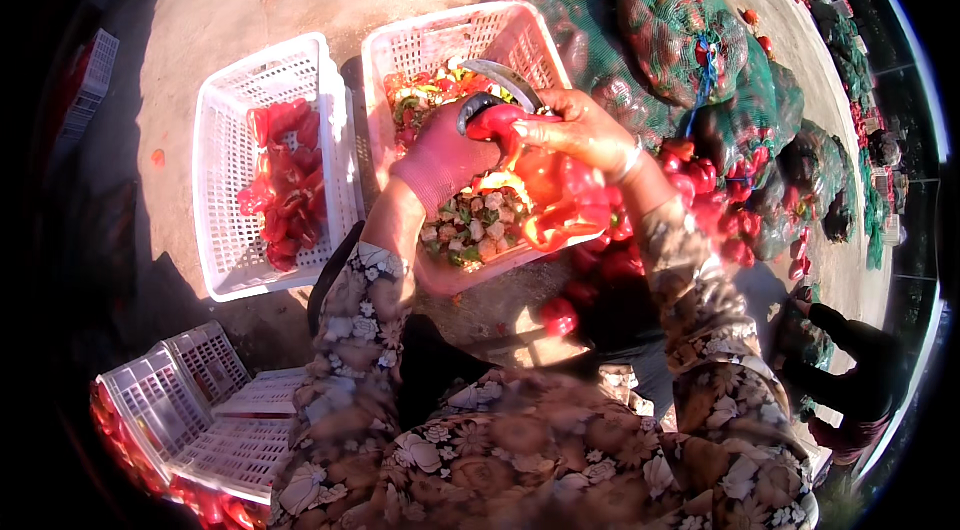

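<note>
My left hand [450,155], in a pink glove with dark fingertips, is closed round a red pepper [492,122] over a pinkish crate [375,60]. My bare right hand [585,135] grips a knife with a curved blade [512,80]; its thumb lies along the pepper. The blade arches above the left fingertips. Below the hands, the crate holds pepper cores and trimmings [480,225]. Large red pepper pieces [570,200] show under my right hand, bright and blurred; whether they are held or lying on the crate's edge I cannot tell.
A white crate [215,220] with red pepper pieces [285,185] stands to the left. Green net sacks [670,30] of peppers are heaped at the right, with loose red peppers [690,170] beside them. More crates [215,410] stand at lower left. Another person [850,370] is at far right.
</note>
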Motion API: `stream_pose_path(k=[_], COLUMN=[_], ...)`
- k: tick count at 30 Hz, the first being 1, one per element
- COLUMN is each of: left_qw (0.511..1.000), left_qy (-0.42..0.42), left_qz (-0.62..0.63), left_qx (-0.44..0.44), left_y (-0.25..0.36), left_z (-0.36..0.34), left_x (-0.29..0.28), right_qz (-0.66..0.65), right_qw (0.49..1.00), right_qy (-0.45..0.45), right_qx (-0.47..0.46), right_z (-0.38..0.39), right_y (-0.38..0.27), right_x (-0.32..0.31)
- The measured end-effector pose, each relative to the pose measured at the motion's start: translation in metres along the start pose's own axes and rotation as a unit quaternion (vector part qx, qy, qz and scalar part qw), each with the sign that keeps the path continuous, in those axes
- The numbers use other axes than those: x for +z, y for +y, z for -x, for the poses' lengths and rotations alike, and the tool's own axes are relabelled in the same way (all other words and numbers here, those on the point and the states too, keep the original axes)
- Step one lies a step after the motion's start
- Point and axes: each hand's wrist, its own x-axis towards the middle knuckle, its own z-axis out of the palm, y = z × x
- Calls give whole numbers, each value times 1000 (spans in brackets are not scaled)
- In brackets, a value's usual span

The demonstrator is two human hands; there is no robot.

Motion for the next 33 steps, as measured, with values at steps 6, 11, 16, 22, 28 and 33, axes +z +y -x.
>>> stream_pose_path(k=[6, 11, 16, 22, 28, 33], left_qw=[975, 899, 864, 791, 711, 733], left_qy=[207, 400, 485, 563, 693, 642], left_qz=[-55, -155, -124, -215, -15, -221], left_qx=[51, 86, 55, 107, 119, 34], left_y=[-23, -33, -46, -31, -53, -38], left_z=[7, 28, 45, 93, 94, 102], left_x=[-50, -115, -159, -201, -269, -239], right_qz=[117, 144, 83, 331, 142, 101], right_qw=[960, 972, 987, 893, 974, 991], right_qy=[251, 173, 138, 52, -82, 33], right_qx=[-45, -61, -21, -300, -159, -86], right_z=[-21, -51, -114, -194, -168, -120], right_y=[-1, 8, 15, 78, 131, 132], right_x=[-2, 84, 177, 273, 318, 249])
